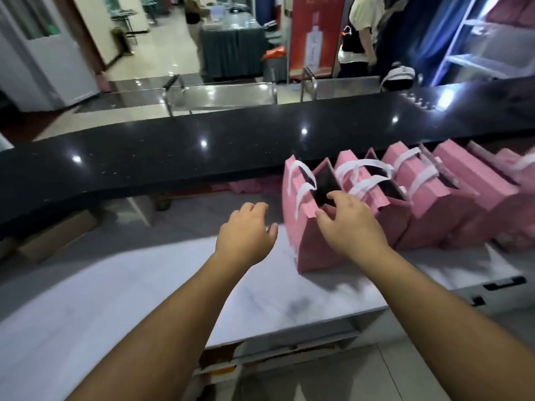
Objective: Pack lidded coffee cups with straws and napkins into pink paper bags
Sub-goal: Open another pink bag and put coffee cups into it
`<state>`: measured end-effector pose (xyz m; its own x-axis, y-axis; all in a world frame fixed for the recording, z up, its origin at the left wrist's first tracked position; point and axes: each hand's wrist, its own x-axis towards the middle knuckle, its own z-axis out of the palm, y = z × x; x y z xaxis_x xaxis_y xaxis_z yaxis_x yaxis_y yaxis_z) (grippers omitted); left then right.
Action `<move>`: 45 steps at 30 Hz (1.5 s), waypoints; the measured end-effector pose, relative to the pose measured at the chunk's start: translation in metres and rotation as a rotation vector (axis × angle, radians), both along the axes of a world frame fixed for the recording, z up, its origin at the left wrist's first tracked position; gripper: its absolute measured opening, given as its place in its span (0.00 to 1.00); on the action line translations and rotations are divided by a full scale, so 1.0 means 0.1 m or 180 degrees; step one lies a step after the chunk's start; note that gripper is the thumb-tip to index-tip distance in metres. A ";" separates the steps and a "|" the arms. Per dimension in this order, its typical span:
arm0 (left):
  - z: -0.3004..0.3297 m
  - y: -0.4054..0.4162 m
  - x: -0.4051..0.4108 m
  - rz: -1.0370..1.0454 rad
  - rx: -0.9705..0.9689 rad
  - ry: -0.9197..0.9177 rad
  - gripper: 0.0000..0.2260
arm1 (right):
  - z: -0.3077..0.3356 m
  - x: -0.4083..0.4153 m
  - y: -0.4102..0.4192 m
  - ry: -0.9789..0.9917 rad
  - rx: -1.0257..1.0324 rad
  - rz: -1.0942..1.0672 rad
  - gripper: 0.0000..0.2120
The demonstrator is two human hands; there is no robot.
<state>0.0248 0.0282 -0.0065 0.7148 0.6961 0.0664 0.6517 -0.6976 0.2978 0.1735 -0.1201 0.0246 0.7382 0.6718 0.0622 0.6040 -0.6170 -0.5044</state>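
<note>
Right grip [348, 224] spread loose, fingertips touching nearest pink bag [311, 244]; left grip [246, 234] relaxed, empty

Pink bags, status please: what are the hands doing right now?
Left hand open, holding nothing. Right hand open at the nearest pink bag rim. No cups, straws or napkins in view.

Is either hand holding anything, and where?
The right hand touches the near rim of the nearest pink bag; a firm grip cannot be told. The left hand holds nothing.
</note>
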 end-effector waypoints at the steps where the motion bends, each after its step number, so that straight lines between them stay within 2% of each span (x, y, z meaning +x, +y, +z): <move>1: -0.01 0.03 0.11 -0.0047 -0.0077 0.0005 0.23 | -0.01 0.09 0.01 0.0060 -0.0029 -0.0069 0.24; 4: -0.04 0.06 0.46 -0.0109 -0.0278 -0.0020 0.23 | -0.04 0.38 0.07 0.0131 -0.0132 -0.0194 0.23; 9: -0.02 0.12 1.11 0.0056 -0.0421 -0.0008 0.25 | -0.06 0.91 0.33 -0.0032 -0.0279 -0.0192 0.10; 13: 0.04 0.18 1.56 0.0356 -0.0552 0.0042 0.27 | -0.04 1.29 0.59 -0.0016 -0.0543 0.0018 0.06; 15: 0.05 0.20 1.73 0.0507 -0.0526 0.0211 0.30 | -0.07 1.45 0.71 -0.0061 -0.0674 0.0136 0.08; 18: 0.02 0.26 1.89 0.0722 -0.0522 0.0380 0.21 | -0.14 1.60 0.85 -0.0065 -0.0923 0.0287 0.13; 20: 0.01 0.30 1.94 0.0844 -0.0587 0.0409 0.19 | -0.16 1.65 0.93 -0.0125 -0.1197 0.0491 0.05; 21: 0.02 0.32 1.95 0.0890 -0.0612 0.0428 0.19 | -0.18 1.68 0.96 -0.0219 -0.1355 0.0593 0.06; 23: 0.02 0.36 1.95 0.0999 -0.0698 0.0397 0.10 | -0.17 1.74 1.04 -0.0451 -0.1789 0.0784 0.17; 25: 0.03 0.38 1.91 0.1158 -0.0760 0.0388 0.02 | -0.15 1.76 1.08 -0.0575 -0.2074 0.0998 0.20; 26: 0.03 0.39 1.89 0.1223 -0.0763 0.0401 0.03 | -0.16 1.78 1.09 -0.0565 -0.2091 0.1097 0.18; 29: 0.05 0.39 1.81 0.1377 -0.0796 0.0466 0.06 | -0.11 1.74 1.11 -0.0711 -0.2121 0.1229 0.15; 32: 0.09 0.38 1.67 0.1475 -0.0795 0.0444 0.10 | -0.11 1.69 1.09 -0.0896 -0.1753 0.1284 0.03; 34: 0.11 0.35 1.51 0.1537 -0.0787 0.0324 0.10 | -0.11 1.61 1.08 -0.0891 -0.1588 0.1286 0.11; 37: 0.15 0.30 1.20 0.1683 -0.0766 0.0122 0.10 | -0.07 1.41 1.11 -0.1054 -0.1400 0.1423 0.06; 40: 0.21 0.22 0.81 0.1849 -0.0765 -0.0110 0.11 | -0.02 1.12 1.13 -0.1186 -0.1317 0.1564 0.06; 42: 0.25 0.13 0.49 0.1988 -0.0728 -0.0252 0.09 | -0.02 0.90 1.15 -0.1091 -0.1031 0.1667 0.06; 44: 0.27 0.04 0.11 0.2175 -0.0682 -0.0344 0.03 | 0.00 0.59 1.17 -0.0914 -0.0760 0.1776 0.04; 45: 0.28 -0.02 -0.11 0.2284 -0.0666 -0.0394 0.05 | 0.01 0.40 1.17 -0.0886 -0.0680 0.1878 0.04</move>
<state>0.0142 0.0258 0.0217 0.0775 0.9947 -0.0678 0.8777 -0.0358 0.4779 0.2140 -0.0034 0.0261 0.2207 0.9752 0.0178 0.9591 -0.2137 -0.1855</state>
